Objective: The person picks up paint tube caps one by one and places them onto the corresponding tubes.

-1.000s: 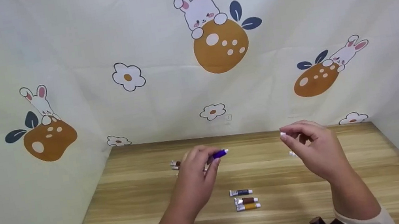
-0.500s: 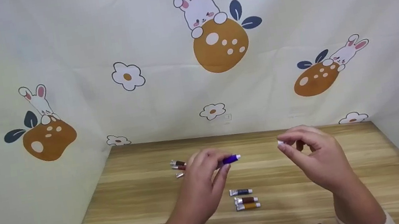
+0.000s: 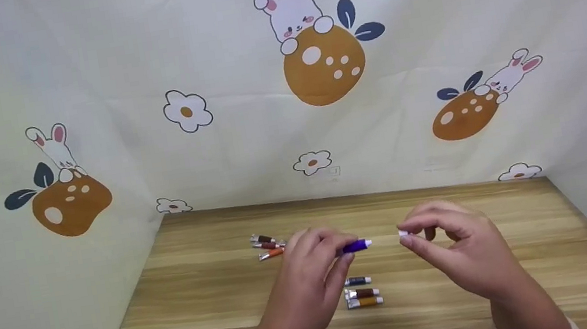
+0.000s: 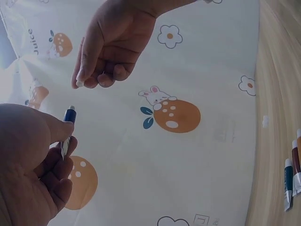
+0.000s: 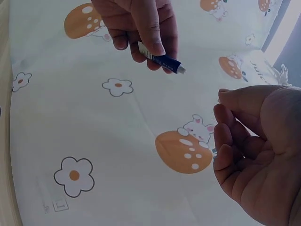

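Between thumb and fingers, my left hand pinches a small blue-violet paint tube. Its narrow bare nozzle shows in the right wrist view, where the tube looks dark blue with a pale crimped end. Opposite it, my right hand pinches a tiny white cap between thumb and fingertip. Cap and nozzle face each other, a short gap apart, above the table. In the left wrist view the cap peeks out at the fingertips of the right hand.
On the wooden table, dark blue, brown and ochre tubes lie in front of the hands. Several more tubes lie behind my left hand, partly hidden. A small white piece lies on the table. Printed cloth walls the back and sides.
My left hand has moved right and nearer with the tube. My right hand has moved left and down with the cap, so the gap between them has narrowed.
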The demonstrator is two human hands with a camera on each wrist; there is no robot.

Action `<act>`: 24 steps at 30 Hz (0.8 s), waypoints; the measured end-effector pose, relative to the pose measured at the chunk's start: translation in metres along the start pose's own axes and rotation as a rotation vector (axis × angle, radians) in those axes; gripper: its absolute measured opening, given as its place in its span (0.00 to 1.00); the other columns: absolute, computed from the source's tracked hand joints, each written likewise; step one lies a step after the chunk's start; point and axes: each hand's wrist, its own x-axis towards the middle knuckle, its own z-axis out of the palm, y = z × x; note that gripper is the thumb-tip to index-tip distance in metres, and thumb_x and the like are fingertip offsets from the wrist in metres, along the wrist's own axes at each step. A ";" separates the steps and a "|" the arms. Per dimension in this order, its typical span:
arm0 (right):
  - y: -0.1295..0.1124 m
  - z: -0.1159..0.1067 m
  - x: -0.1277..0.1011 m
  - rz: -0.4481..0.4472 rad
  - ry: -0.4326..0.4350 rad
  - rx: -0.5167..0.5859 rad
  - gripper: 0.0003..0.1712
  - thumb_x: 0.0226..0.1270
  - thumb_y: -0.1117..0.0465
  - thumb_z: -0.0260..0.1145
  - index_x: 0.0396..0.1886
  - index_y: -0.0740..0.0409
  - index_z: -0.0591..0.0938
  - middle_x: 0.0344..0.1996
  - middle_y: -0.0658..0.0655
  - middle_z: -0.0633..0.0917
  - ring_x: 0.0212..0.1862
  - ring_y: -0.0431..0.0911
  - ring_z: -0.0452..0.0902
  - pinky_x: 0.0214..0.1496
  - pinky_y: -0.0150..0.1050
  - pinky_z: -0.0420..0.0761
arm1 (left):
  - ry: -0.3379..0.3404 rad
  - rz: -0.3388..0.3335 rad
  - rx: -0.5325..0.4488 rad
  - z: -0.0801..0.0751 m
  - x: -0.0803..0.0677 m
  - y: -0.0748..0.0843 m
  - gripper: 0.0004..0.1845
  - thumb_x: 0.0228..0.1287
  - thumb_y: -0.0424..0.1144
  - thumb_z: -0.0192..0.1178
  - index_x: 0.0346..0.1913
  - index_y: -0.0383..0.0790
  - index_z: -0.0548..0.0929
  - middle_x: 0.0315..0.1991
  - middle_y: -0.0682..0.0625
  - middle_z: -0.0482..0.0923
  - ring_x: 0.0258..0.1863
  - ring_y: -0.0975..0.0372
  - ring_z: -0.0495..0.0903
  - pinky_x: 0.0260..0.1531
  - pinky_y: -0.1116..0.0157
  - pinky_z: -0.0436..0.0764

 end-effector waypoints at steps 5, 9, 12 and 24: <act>0.000 0.005 -0.002 -0.059 -0.024 0.015 0.22 0.54 0.75 0.82 0.41 0.44 0.93 0.38 0.47 0.91 0.36 0.37 0.81 0.32 0.29 0.76 | -0.018 0.012 -0.006 0.000 -0.002 0.005 0.11 0.80 0.50 0.60 0.56 0.56 0.88 0.53 0.64 0.84 0.56 0.68 0.77 0.59 0.61 0.78; 0.001 0.008 -0.002 -0.105 -0.045 0.040 0.23 0.53 0.76 0.81 0.42 0.45 0.93 0.38 0.49 0.91 0.35 0.37 0.81 0.34 0.28 0.77 | -0.010 0.031 -0.012 0.000 -0.003 0.006 0.10 0.79 0.48 0.62 0.55 0.55 0.88 0.51 0.64 0.84 0.55 0.68 0.78 0.59 0.61 0.78; 0.001 0.010 -0.003 -0.130 -0.060 0.052 0.23 0.54 0.77 0.80 0.42 0.46 0.93 0.38 0.50 0.91 0.35 0.38 0.81 0.36 0.27 0.78 | -0.001 0.051 -0.016 0.001 -0.003 0.006 0.09 0.78 0.46 0.64 0.55 0.55 0.89 0.50 0.63 0.84 0.54 0.68 0.78 0.57 0.61 0.78; -0.005 0.010 -0.002 -0.146 -0.090 0.073 0.22 0.55 0.76 0.81 0.44 0.47 0.93 0.40 0.50 0.91 0.36 0.38 0.82 0.38 0.30 0.80 | 0.023 0.106 -0.013 0.004 -0.004 0.006 0.09 0.79 0.45 0.63 0.55 0.55 0.89 0.50 0.63 0.84 0.53 0.67 0.78 0.55 0.63 0.78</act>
